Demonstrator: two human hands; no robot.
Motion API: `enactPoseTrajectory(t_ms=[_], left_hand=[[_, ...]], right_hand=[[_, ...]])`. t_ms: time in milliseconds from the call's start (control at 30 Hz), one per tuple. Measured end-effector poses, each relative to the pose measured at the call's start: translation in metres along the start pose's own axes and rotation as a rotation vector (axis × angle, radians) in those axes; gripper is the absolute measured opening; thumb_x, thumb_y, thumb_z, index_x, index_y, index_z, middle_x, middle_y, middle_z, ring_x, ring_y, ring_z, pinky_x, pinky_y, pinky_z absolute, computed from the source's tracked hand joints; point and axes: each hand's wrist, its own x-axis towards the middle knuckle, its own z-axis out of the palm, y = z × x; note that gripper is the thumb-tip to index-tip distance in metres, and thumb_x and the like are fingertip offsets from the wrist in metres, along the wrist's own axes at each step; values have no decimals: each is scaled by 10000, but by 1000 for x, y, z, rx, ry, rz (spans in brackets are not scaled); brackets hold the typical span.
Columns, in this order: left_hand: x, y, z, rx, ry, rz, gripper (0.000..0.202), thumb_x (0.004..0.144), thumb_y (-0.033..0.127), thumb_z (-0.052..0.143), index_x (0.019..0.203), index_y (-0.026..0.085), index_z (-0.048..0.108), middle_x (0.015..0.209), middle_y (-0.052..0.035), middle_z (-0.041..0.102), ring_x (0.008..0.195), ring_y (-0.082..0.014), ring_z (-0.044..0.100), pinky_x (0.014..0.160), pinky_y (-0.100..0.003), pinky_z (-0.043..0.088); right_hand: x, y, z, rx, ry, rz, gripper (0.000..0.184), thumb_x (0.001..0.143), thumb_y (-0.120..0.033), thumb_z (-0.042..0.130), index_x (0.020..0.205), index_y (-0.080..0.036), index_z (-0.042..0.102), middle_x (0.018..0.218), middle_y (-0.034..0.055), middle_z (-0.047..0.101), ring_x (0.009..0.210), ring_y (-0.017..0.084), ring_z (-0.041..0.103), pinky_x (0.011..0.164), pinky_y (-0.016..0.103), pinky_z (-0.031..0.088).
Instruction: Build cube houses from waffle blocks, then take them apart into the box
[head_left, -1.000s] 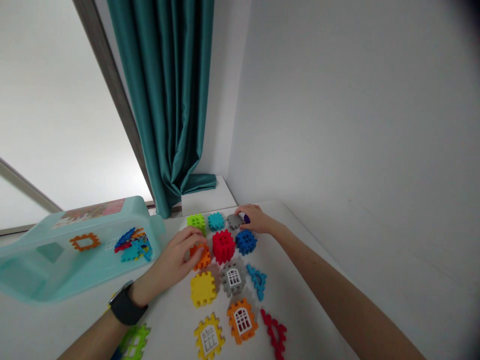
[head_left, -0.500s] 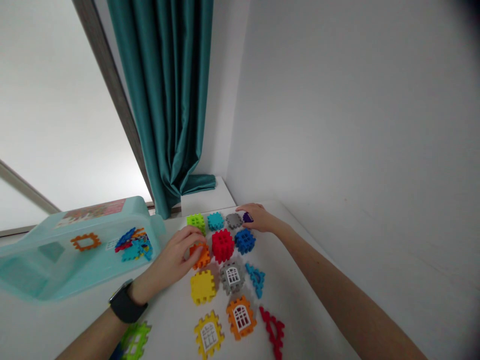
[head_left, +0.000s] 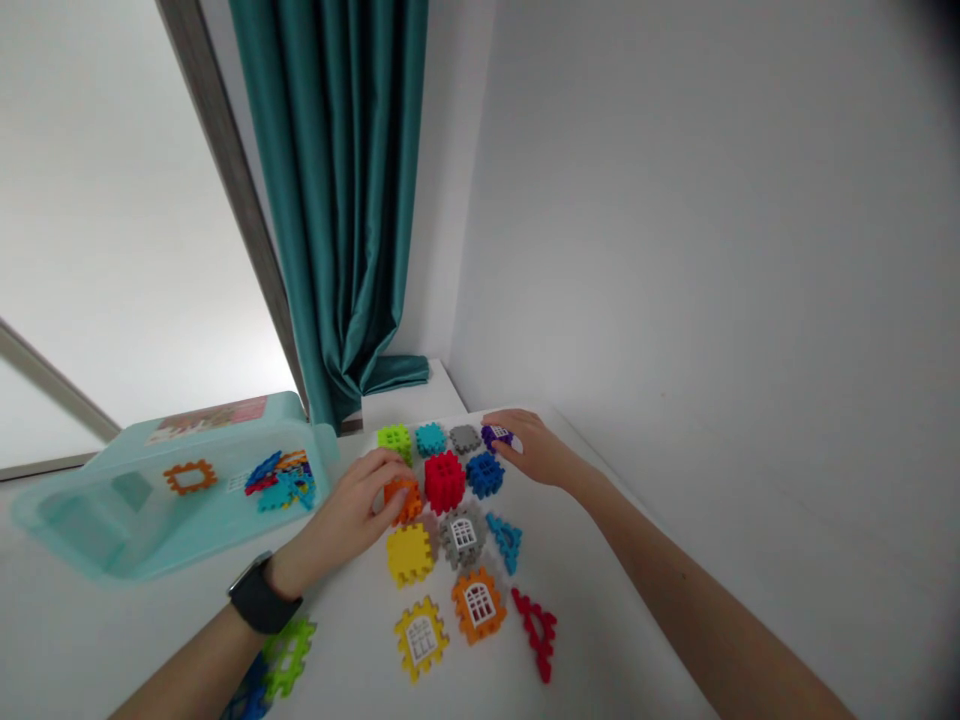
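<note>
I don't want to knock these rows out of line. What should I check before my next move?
1. Left hand has the orange block: ok, fingers and thumb close around it.
2. Right hand has the purple block: cannot tell. Fingertips touch it, but the grip is hidden.
3. Room beside the orange block: not ok, the red block sits right next to it.
4. Back row lined up: ok, the green block, teal block and grey block stand in line with the purple block.
5. Left forearm free of loose pieces: not ok, a green frame piece lies right beside it.
</note>
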Motion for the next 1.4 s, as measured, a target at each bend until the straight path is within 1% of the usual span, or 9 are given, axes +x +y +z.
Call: enactPoseTrajectory(t_ms=[200, 500, 667, 900, 1000, 1133, 1200, 1300, 1400], left_hand=[[-13, 8, -10, 35, 28, 28, 166, 963, 250, 480, 1018, 220, 634, 1061, -68, 641, 987, -215, 618, 905, -390, 515], [-49, 4, -38, 76, 49, 20, 161, 948, 237, 496, 1014, 209, 641, 1029, -71, 641, 973, -218, 620, 877, -365, 505], [-81, -5, -61, 107, 8, -21, 168, 960, 260, 492, 1022, 207, 638, 1021, -72, 655, 979, -227, 624, 864, -364, 505], [-137, -20, -87, 190, -152, -82, 160, 954, 286, 521, 1032, 217, 642, 1010, -70, 656, 935, -225, 629, 834, -352, 510], [-161, -29, -89, 194, -196, -94, 256, 922, 348, 600, 1143, 224, 627, 1113, -87, 638, 1020, -242, 618, 899, -375, 508], [-186, -41, -82, 201, -188, -120, 600, 797, 446, 751, 1323, 239, 549, 1331, -127, 557, 1210, -304, 546, 1021, -446, 465], [-192, -44, -77, 213, -193, -139, 668, 782, 472, 762, 1366, 253, 521, 1377, -127, 534, 1266, -320, 511, 1043, -470, 447], [-196, -45, -71, 236, -184, -174, 638, 805, 455, 744, 1370, 261, 520, 1393, -122, 531, 1285, -323, 498, 1047, -490, 437], [-197, -46, -65, 258, -127, -200, 489, 863, 385, 682, 1316, 251, 557, 1366, -117, 553, 1270, -306, 512, 1032, -485, 446]], right_hand=[[-12, -47, -8, -13, 53, -109, 330, 915, -185, 545, 1230, -241, 625, 1321, 99, 653, 1233, 251, 593, 1081, 486, 433], [-9, -120, 2, 11, 6, -246, 333, 907, -153, 560, 1223, -224, 635, 1300, 103, 657, 1241, 247, 578, 1099, 494, 412], [-2, -161, 15, 45, -38, -305, 331, 910, -147, 547, 1218, -227, 641, 1298, 103, 652, 1228, 250, 575, 1106, 499, 389], [8, -207, 50, 105, -104, -369, 272, 936, -198, 543, 1185, -207, 652, 1249, 115, 666, 1165, 256, 592, 1053, 475, 422], [8, -224, 71, 129, -190, -372, 274, 946, -210, 535, 1201, -207, 637, 1224, 105, 672, 1148, 249, 595, 1028, 445, 437], [2, -244, 98, 110, -318, -306, 315, 944, -225, 539, 1253, -213, 599, 1245, 102, 651, 1168, 257, 577, 1013, 434, 438], [0, -250, 108, 70, -360, -251, 312, 934, -235, 558, 1241, -212, 602, 1252, 108, 636, 1178, 267, 563, 1009, 433, 433], [1, -257, 118, 0, -377, -186, 294, 934, -250, 563, 1223, -217, 607, 1222, 106, 631, 1178, 274, 543, 1008, 426, 416], [6, -262, 125, -66, -359, -139, 297, 942, -272, 567, 1234, -226, 593, 1187, 97, 628, 1163, 281, 531, 980, 423, 412]])
